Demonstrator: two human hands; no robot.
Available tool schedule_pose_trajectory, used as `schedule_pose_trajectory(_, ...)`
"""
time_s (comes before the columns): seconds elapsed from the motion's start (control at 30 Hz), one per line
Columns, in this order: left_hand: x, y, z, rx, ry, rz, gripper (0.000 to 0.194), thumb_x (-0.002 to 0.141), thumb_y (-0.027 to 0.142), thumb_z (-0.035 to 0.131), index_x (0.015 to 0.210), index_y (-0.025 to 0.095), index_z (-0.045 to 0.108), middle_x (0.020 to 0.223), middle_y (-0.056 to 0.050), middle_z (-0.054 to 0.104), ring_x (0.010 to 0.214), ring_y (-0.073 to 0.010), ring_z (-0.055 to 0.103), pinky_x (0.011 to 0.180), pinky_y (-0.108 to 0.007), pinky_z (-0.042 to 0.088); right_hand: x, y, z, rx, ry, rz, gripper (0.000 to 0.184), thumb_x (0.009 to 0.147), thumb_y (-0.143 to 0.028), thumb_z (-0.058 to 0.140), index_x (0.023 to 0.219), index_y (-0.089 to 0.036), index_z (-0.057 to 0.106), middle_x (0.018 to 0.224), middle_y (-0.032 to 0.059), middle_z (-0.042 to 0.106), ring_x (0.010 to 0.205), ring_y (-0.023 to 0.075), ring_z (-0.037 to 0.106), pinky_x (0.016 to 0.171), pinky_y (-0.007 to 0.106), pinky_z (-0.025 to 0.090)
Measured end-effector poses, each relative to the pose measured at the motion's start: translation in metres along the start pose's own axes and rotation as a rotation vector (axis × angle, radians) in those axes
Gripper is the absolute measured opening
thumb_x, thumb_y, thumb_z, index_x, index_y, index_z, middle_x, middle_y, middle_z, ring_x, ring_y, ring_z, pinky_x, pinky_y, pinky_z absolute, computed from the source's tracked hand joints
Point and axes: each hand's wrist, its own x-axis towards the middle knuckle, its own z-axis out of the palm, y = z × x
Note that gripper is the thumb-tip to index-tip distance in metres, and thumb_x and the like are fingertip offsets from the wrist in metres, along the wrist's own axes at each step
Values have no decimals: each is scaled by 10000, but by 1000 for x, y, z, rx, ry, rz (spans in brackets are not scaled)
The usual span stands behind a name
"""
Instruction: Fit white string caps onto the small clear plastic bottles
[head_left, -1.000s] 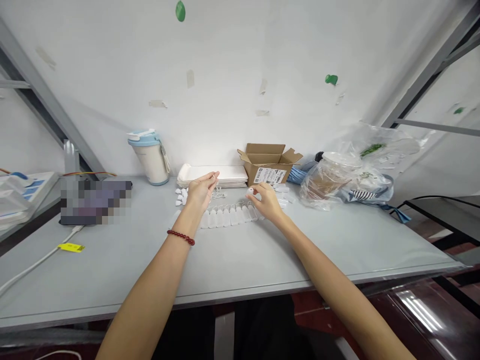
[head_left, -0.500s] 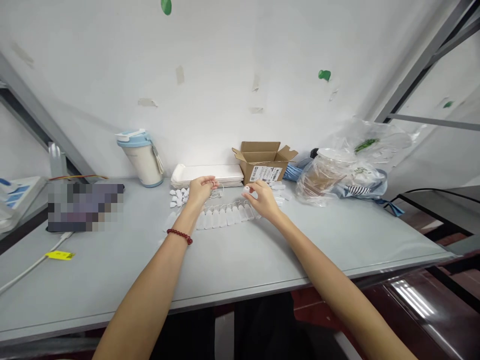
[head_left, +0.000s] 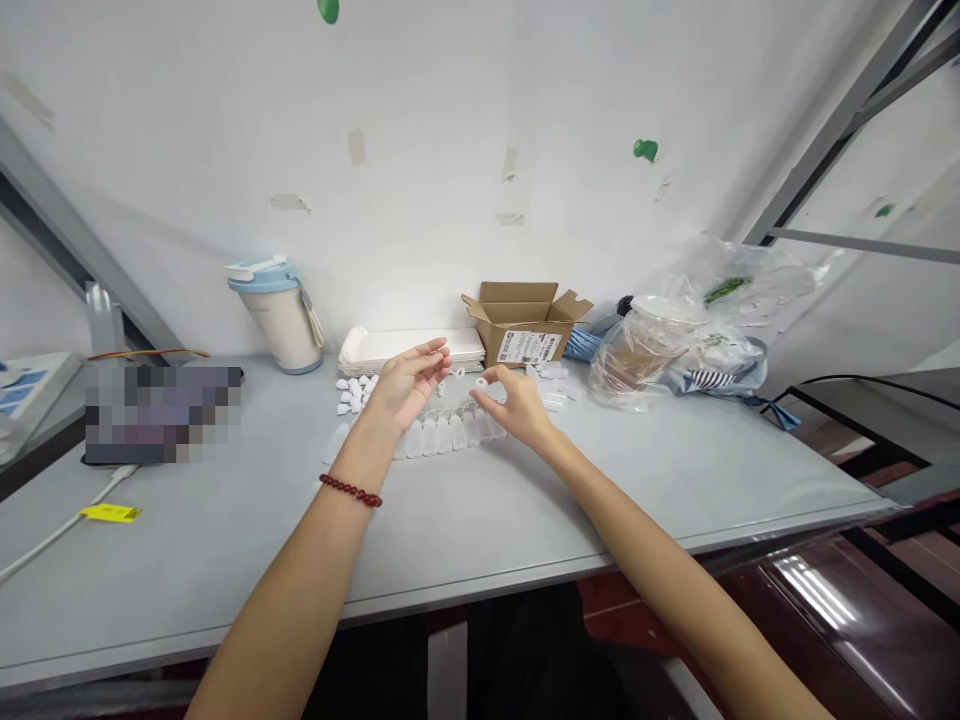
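Note:
A row of several small translucent plastic bottles (head_left: 450,434) lies on the grey table (head_left: 480,520). My left hand (head_left: 405,385), a red bead bracelet on its wrist, hovers just above the row's left part with its fingers loosely apart; whether it holds anything I cannot make out. My right hand (head_left: 514,403) is beside it and pinches a small white bottle (head_left: 481,383) at the fingertips. A heap of small white caps (head_left: 355,392) lies left of my left hand.
A stack of white trays (head_left: 409,348) and an open cardboard box (head_left: 523,322) stand against the wall. A blue-lidded jug (head_left: 275,315) is at the left, a clear bag with a cup (head_left: 660,350) at the right. A white cable with a yellow tag (head_left: 111,512) runs along the left.
Both hands have risen off the bottle row and drawn closer together. My left hand's fingers have opened up. The view has shifted slightly.

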Motion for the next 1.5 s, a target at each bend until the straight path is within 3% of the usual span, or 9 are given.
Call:
schedule_pose_trajectory(0.2, -6, -4, 7, 95, -60, -5, 213, 712, 20, 612, 900, 94, 681, 796, -43, 654, 660, -87, 607, 766, -263, 500, -1, -6, 2, -50, -37, -56, 177, 851, -351, 573, 896, -181, 588, 782, 48, 652, 719, 186, 597, 699, 288, 415)
schedule_pose_trajectory(0.57, -8, -8, 9, 106, -67, 18, 213, 700, 29, 631, 902, 81, 678, 777, -43, 676, 656, -94, 629, 685, -235, 504, 1, 0, 6, -68, 0, -165, 195, 854, -346, 602, 887, -154, 600, 791, 51, 668, 698, 167, 597, 659, 277, 381)
schedule_pose_trajectory(0.77, -5, -13, 6, 156, -53, 66, 241, 696, 84, 666, 937, 85, 658, 792, -49, 671, 692, -109, 631, 709, -261, 491, -1, -5, 5, -17, 69, -181, 311, 864, -347, 596, 1113, -164, 566, 822, 47, 674, 745, 174, 617, 714, 283, 419)
schedule_pose_trajectory(0.87, -4, -16, 6, 173, -55, 96, 345, 688, 159, 712, 1015, 94, 625, 781, -39, 666, 700, -114, 620, 713, -272, 478, -1, -8, 4, -18, 68, -207, 293, 880, -348, 574, 1114, -173, 586, 844, 55, 681, 760, 173, 619, 726, 286, 416)
schedule_pose_trajectory(1.03, -5, -21, 8, 323, -91, 131, 544, 590, 252, 801, 1077, 127, 591, 787, 5, 644, 748, -119, 599, 733, -271, 456, 1, -7, 4, -14, 80, -180, 254, 868, -346, 590, 1041, -161, 622, 802, 55, 682, 712, 167, 609, 680, 274, 402)
schedule_pose_trajectory(1.2, -6, -25, 9, 518, -88, 159, 487, 566, 307, 799, 979, 117, 625, 728, 14, 618, 717, -134, 588, 731, -296, 452, 1, -5, 5, -3, 89, -126, 222, 846, -328, 618, 983, -155, 629, 758, 43, 665, 685, 162, 598, 668, 269, 397)
schedule_pose_trajectory(1.5, -6, -19, 3, 442, -86, 105, 583, 590, 276, 794, 1112, 130, 578, 808, -10, 666, 766, -143, 614, 818, -331, 450, -1, -14, 3, 197, 70, -32, 251, 855, -326, 572, 1024, -148, 629, 754, 37, 645, 676, 141, 574, 644, 254, 438)
